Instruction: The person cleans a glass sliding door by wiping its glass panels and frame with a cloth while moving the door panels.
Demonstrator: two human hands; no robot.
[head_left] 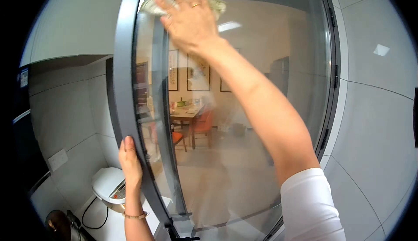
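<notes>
High on the glass pane (244,154) of a grey-framed door, my right hand (191,25) holds a pale green and white cloth (216,6) against the surface. Its fingers are spread over the cloth, and a ring shows on one of them. My left hand (130,164) grips the upright edge of the door frame (126,79) lower down at the left. The thumb lies on the frame's near side; the other fingers are mostly hidden. Streaks and reflections show on the pane.
Black hinges (336,76) run down the door's right side beside a tiled wall (379,123). At lower left, a white rice cooker (106,184) with a black cord stands on a counter. Through the glass appear a dining table (185,113) and orange chairs (202,123).
</notes>
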